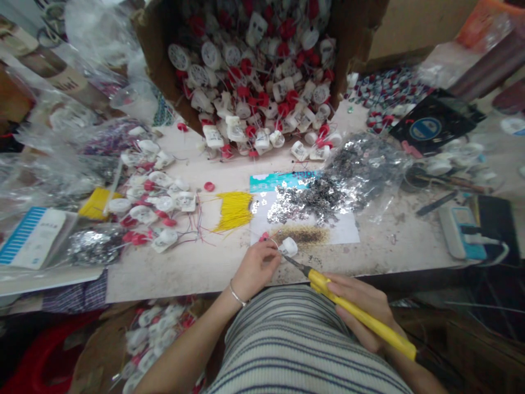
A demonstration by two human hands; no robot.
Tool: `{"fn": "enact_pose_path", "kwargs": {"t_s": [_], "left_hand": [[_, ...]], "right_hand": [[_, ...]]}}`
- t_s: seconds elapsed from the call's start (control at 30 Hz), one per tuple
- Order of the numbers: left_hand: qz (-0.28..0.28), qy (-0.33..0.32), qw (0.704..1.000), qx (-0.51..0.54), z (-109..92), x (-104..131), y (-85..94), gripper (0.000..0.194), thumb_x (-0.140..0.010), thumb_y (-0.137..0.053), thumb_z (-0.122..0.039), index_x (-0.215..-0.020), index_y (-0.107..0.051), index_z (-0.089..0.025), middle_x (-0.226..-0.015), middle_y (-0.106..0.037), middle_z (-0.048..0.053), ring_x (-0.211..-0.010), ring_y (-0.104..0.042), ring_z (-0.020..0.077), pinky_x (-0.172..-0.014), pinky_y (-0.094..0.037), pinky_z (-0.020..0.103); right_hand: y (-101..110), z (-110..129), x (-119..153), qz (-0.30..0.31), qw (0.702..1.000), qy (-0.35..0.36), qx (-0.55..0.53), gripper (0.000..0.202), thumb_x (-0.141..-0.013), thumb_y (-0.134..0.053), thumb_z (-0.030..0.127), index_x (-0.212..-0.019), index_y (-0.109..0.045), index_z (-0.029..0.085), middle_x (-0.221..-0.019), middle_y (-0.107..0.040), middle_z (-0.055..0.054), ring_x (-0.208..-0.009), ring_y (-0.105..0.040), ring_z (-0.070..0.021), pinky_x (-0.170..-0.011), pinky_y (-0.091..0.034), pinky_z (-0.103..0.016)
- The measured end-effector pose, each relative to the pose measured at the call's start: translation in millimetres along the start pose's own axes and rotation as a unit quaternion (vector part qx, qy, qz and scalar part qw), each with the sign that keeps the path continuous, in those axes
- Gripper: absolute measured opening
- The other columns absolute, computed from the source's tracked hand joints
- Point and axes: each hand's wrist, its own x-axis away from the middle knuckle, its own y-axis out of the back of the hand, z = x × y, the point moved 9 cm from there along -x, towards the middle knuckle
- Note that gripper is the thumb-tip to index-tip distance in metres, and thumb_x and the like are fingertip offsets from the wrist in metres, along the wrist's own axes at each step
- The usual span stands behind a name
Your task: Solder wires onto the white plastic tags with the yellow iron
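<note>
My left hand [256, 267] is closed, its fingertips pinched at the near edge of a small white plastic part [289, 247]. A thin wire arcs from this part towards a small red cap [263, 237] just beyond my fingers. In my right hand [365, 301] is a yellow-handled soldering iron [361, 316], with its metal tip reaching the white part beside my left fingertips. Exactly what the pinched fingers grip is partly hidden. A bundle of yellow wires [234, 210] lies just beyond, left of a white sheet [348, 232] with brown scorch marks.
A cardboard box [150, 52] tipped towards me spills white parts with red caps. More such parts [162, 205] lie to the left. Small shiny metal pieces [311, 200] heap on the sheet, beside a clear plastic bag [375, 175]. A power strip [463, 232] stands at right.
</note>
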Motion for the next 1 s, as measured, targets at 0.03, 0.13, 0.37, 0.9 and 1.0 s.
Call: {"fn": "enact_pose_path", "kwargs": {"t_s": [0.03,0.13,0.37,0.9,1.0], "left_hand": [[0.002,-0.002,1.000,0.001,-1.2,-0.2,0.1,0.017,-0.078,-0.057,-0.010,-0.069,-0.071,-0.016,-0.090,-0.067,0.006,-0.084,-0.063,0.0160,-0.078,-0.050,0.027],[0.011,-0.005,1.000,0.001,-3.9,-1.0,-0.8,0.019,-0.078,-0.056,-0.010,-0.067,-0.070,-0.016,-0.087,-0.067,0.005,-0.082,-0.063,0.0154,-0.074,-0.050,0.025],[0.010,0.004,1.000,0.001,-3.0,-2.6,-2.3,0.019,-0.076,-0.056,-0.009,-0.063,-0.068,-0.016,-0.082,-0.067,0.004,-0.078,-0.062,0.0146,-0.072,-0.048,0.025],[0.018,0.003,1.000,-0.011,-7.2,-4.2,-1.8,0.022,-0.076,-0.055,-0.009,-0.059,-0.067,-0.016,-0.074,-0.067,0.003,-0.071,-0.062,0.0142,-0.067,-0.048,0.024],[0.016,0.010,1.000,0.010,-5.5,-0.4,0.2,0.018,-0.078,-0.057,-0.011,-0.065,-0.068,-0.017,-0.080,-0.069,0.003,-0.076,-0.063,0.0147,-0.073,-0.049,0.026]], "right_hand": [[-0.9,0.5,-1.4,0.001,1.000,0.002,0.007,0.045,-0.076,-0.053,0.009,-0.120,-0.055,0.017,-0.120,-0.063,-0.010,-0.107,-0.063,-0.0205,-0.087,-0.057,-0.030],[-0.9,4.6,-3.8,0.002,1.000,0.012,0.028,0.044,-0.076,-0.053,0.008,-0.119,-0.057,0.016,-0.119,-0.063,-0.010,-0.107,-0.063,-0.0196,-0.088,-0.057,-0.029],[6.0,16.8,-5.1,0.003,0.997,0.034,0.071,0.043,-0.076,-0.052,0.008,-0.118,-0.059,0.019,-0.118,-0.064,-0.009,-0.104,-0.064,-0.0198,-0.085,-0.058,-0.030],[-50.0,-34.2,-61.2,-0.162,0.987,-0.004,-0.014,0.019,-0.076,-0.060,0.007,-0.084,-0.063,0.024,-0.131,-0.047,-0.002,-0.111,-0.059,-0.0189,-0.090,-0.056,-0.033],[-54.3,-38.0,-62.0,-0.152,0.988,-0.005,0.023,0.019,-0.076,-0.059,0.007,-0.085,-0.062,0.023,-0.130,-0.047,-0.004,-0.111,-0.058,-0.0196,-0.086,-0.058,-0.032]]}}
